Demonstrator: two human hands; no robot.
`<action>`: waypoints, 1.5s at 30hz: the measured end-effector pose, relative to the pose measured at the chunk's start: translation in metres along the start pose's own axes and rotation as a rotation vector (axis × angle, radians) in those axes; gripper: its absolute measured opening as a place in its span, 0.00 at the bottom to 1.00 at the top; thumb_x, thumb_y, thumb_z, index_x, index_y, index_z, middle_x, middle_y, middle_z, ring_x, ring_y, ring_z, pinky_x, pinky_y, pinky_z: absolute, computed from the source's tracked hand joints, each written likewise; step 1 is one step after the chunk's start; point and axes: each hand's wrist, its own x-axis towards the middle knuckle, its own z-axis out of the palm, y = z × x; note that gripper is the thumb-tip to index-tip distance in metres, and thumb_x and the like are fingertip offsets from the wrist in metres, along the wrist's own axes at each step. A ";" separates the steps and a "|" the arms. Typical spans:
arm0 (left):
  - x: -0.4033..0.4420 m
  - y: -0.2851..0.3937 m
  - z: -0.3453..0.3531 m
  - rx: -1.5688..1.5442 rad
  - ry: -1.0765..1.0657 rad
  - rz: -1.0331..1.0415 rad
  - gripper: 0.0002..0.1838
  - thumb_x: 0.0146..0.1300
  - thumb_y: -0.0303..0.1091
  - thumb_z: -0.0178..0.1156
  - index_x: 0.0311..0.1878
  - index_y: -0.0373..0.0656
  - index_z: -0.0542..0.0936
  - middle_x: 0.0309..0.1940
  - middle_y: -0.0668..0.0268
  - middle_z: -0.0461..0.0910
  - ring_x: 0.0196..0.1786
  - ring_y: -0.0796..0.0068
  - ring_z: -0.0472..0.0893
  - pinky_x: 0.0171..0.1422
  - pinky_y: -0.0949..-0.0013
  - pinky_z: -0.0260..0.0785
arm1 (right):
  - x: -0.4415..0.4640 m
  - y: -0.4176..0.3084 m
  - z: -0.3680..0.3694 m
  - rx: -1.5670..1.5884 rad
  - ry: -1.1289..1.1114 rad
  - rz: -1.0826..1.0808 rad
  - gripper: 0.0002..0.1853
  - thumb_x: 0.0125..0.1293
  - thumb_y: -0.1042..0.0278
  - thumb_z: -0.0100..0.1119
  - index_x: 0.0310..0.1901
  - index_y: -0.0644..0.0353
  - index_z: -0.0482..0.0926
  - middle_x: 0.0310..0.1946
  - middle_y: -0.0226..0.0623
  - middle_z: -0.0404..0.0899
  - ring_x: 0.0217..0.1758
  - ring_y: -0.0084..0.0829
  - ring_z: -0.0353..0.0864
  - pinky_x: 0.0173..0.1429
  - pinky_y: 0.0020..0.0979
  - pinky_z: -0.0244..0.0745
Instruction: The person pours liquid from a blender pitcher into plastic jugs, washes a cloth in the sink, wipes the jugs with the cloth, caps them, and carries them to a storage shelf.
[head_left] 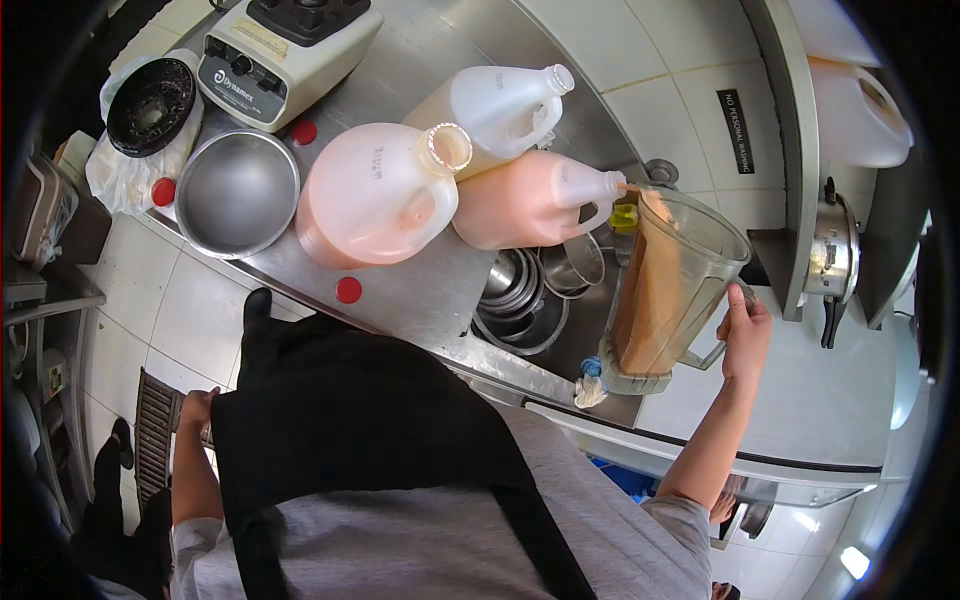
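My right hand is closed around the handle of a clear blender jar, which is tilted with orange-pink liquid along one side. The jar's rim meets the mouth of a plastic jug partly filled with pink liquid. Beside it stand a larger jug of pink liquid and a jug with pale yellowish contents, both uncapped. At the edge of my black apron, my left hand has curled fingers; whatever they may hold is hidden.
On the steel counter are a blender base, a metal bowl and red caps. Metal pots fill the sink beneath the jar. A pressure cooker sits on the right shelf. Another person's hand shows lower right.
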 end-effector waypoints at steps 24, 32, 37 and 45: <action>0.002 -0.009 0.007 -0.002 0.038 0.025 0.28 0.61 0.54 0.60 0.26 0.31 0.82 0.24 0.43 0.79 0.31 0.45 0.81 0.39 0.53 0.70 | 0.004 -0.004 -0.003 -0.006 0.003 -0.001 0.17 0.65 0.53 0.61 0.32 0.60 0.75 0.14 0.22 0.63 0.13 0.15 0.57 0.18 0.21 0.55; -0.012 0.010 -0.005 -0.013 -0.026 -0.030 0.30 0.58 0.56 0.62 0.23 0.32 0.81 0.22 0.42 0.77 0.30 0.45 0.81 0.38 0.53 0.70 | 0.005 -0.002 -0.002 0.005 -0.002 -0.003 0.16 0.65 0.54 0.61 0.29 0.58 0.74 0.13 0.21 0.62 0.13 0.15 0.57 0.18 0.21 0.54; -0.011 0.009 -0.004 0.021 -0.038 -0.018 0.31 0.58 0.57 0.61 0.22 0.32 0.80 0.20 0.44 0.76 0.27 0.50 0.80 0.37 0.53 0.69 | 0.006 0.000 -0.002 0.008 -0.011 -0.012 0.16 0.65 0.53 0.61 0.30 0.57 0.75 0.13 0.21 0.62 0.13 0.15 0.57 0.18 0.21 0.54; -0.011 0.002 0.003 0.036 -0.050 0.004 0.27 0.56 0.54 0.63 0.23 0.32 0.80 0.20 0.47 0.78 0.26 0.60 0.80 0.36 0.56 0.69 | 0.008 0.000 -0.002 -0.003 -0.025 -0.013 0.16 0.65 0.53 0.62 0.30 0.57 0.75 0.12 0.21 0.62 0.13 0.15 0.56 0.18 0.21 0.53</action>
